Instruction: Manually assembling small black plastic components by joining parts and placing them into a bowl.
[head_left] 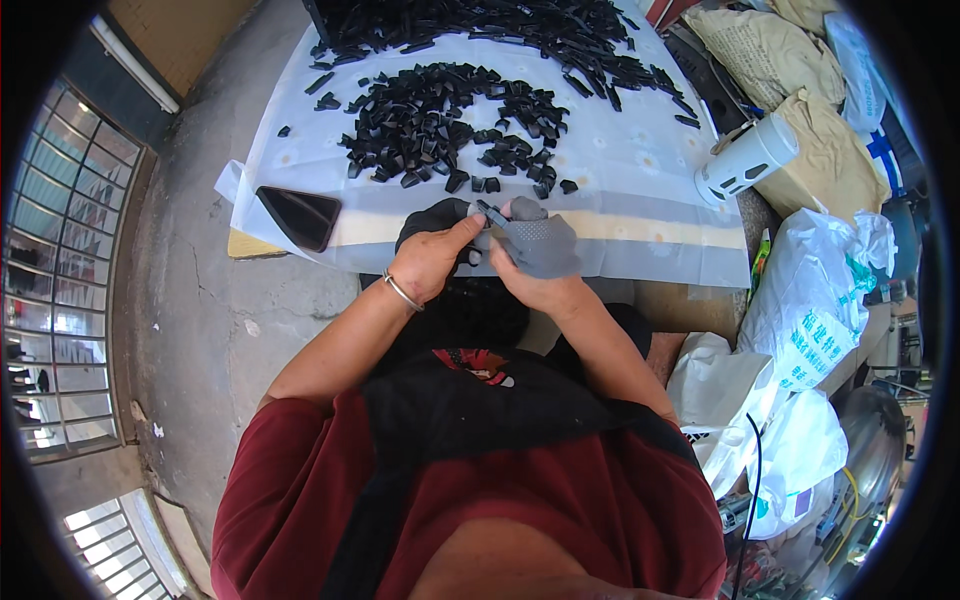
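My left hand (437, 245), partly covered by a black glove and with a bangle at the wrist, meets my right hand (540, 243) at the table's near edge. A grey dotted glove covers most of the right one. Between both sets of closed fingers is a small dark plastic piece (491, 213), pinched from either side; its exact shape is partly hidden. Just beyond the hands lies a heap of short, curved black plastic pieces (410, 120). Farther back spreads a larger heap of long, thin black plastic strips (540, 30).
A dark phone (300, 216) rests at the table's near left. On the right stands a white tumbler (748, 160). Paper sacks (815, 150) and white plastic bags (805, 310) crowd the right side. A barred window (70, 270) is at the left.
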